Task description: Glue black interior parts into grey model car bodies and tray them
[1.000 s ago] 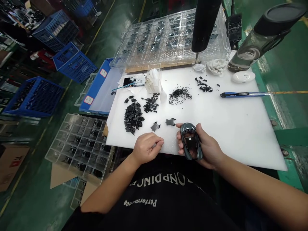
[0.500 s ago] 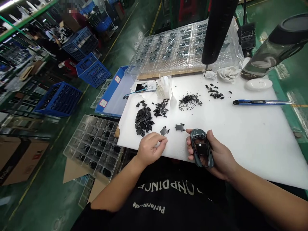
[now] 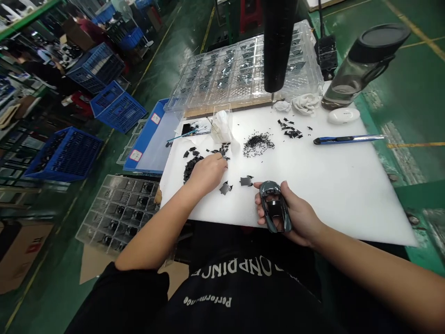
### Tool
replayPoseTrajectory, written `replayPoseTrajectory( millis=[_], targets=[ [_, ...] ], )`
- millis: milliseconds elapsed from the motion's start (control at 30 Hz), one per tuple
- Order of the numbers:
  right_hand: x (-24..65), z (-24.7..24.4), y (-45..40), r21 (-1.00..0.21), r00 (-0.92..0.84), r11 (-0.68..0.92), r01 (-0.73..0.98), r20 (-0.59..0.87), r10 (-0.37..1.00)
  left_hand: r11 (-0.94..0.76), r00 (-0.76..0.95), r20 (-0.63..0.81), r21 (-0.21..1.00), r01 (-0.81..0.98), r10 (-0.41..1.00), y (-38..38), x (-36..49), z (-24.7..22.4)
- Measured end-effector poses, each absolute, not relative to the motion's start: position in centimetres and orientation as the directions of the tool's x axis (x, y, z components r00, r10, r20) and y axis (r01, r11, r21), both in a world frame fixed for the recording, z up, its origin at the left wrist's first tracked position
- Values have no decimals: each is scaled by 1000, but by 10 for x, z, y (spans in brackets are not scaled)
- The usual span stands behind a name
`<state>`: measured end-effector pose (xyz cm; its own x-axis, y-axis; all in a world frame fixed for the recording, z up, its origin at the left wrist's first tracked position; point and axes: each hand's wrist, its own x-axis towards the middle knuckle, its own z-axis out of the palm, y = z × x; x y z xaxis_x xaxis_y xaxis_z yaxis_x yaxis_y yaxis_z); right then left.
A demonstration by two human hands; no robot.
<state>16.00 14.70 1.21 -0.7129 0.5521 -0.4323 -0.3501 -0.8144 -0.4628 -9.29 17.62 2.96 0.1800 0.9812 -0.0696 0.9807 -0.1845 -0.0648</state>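
My right hand (image 3: 295,213) holds a dark grey toy car shell (image 3: 274,206) at the board's near edge, fingers wrapped round its sides. Over the small black parts (image 3: 222,149) on the left of the white board (image 3: 330,185) is my left hand (image 3: 209,172). Its fingers are bent down and pressed together at the parts; what they hold, if anything, is hidden. Partly behind that hand lies a pile of black pieces (image 3: 190,168). Two flat dark parts (image 3: 246,181) lie between my hands. Farther back is a heap of tiny black pins (image 3: 259,144).
A black electric screwdriver (image 3: 278,46) hangs above the board. Behind are a clear compartment tray (image 3: 239,69) and a clear box (image 3: 221,127). At the right are a bottle (image 3: 358,69) and a blue knife (image 3: 347,139). A blue bin (image 3: 148,139) stands left.
My left hand has moved forward and slightly left, from beside the flat parts to the small black parts. My right hand still holds the car shell. The whole view has shifted.
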Motion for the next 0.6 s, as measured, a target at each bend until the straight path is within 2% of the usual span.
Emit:
replayPoseTrajectory(
  millis=[133,200,233,300,400,500,600],
  targets=[
    [160,11,148,-476,-719,-806,-353,-413,559,-172,165,-77,-107,979,983,180,-87,33],
    [160,11,148,-481,-717,-804,-351,-414,561,-126,125,-27,-36,991,992,175,-84,36],
    [161,11,148,-481,-716,-803,-351,-415,561,-102,101,10,51,994,995,171,-83,38],
    [161,11,148,-479,-718,-807,-346,-418,557,-52,30,75,305,951,997,160,-79,41],
    [161,11,148,-479,-719,-810,-339,-424,551,37,-120,81,659,751,989,139,-73,42],
    [160,10,148,-480,-713,-810,-336,-432,552,137,-217,-22,837,530,976,124,-67,38],
    [160,10,149,-467,-712,-812,-349,-431,554,171,-202,-107,926,337,974,117,-62,31]
  ],
)
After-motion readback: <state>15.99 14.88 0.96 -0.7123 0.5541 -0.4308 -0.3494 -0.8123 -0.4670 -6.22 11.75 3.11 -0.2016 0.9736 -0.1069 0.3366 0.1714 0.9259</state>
